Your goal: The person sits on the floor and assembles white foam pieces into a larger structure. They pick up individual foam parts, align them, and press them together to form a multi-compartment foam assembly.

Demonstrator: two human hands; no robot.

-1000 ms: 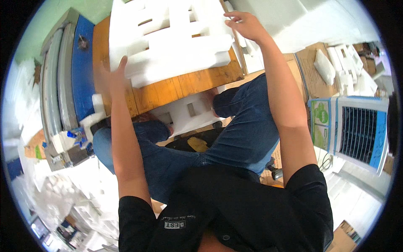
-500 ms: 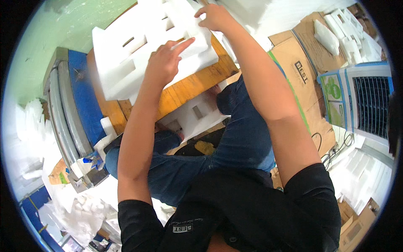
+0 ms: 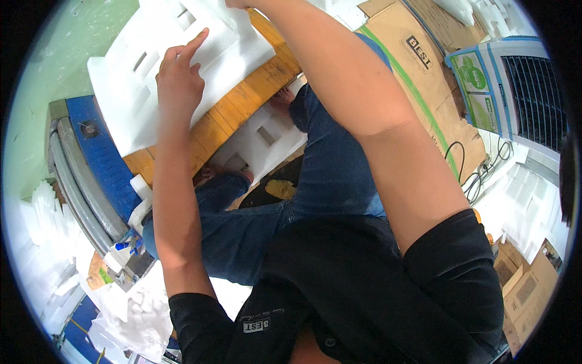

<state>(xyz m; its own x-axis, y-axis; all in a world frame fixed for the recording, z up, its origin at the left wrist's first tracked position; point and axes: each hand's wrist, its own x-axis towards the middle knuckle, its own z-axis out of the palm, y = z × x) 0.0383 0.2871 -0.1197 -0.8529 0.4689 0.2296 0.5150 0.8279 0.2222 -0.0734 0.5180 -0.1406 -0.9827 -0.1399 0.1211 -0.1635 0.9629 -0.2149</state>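
Note:
A large white foam sheet (image 3: pixel 130 109) with rectangular cut-outs lies on a yellow-brown wooden table (image 3: pixel 242 91). My left hand (image 3: pixel 182 82) rests on or just over the foam. Its index finger is stretched forward and the other fingers are partly bent, with nothing seen in them. My right hand (image 3: pixel 241 2) is at the far edge of the picture, by the foam's far right part. Its fingers are cut off, so what it touches or holds is hidden.
Below the table stands another white foam piece (image 3: pixel 273 130) with cut-outs. Grey rollers on a blue frame (image 3: pixel 100 158) are at left. To the right are flattened cardboard (image 3: pixel 412 79), a boxed unit with a black grille (image 3: pixel 533 97) and loose black cables (image 3: pixel 479 176). White foam scraps (image 3: pixel 130 321) lie lower left.
The view has shifted, so the table and foam appear farther left and up. My right hand has reached farther forward, mostly out of the picture. My left hand stays at the foam, index finger extended.

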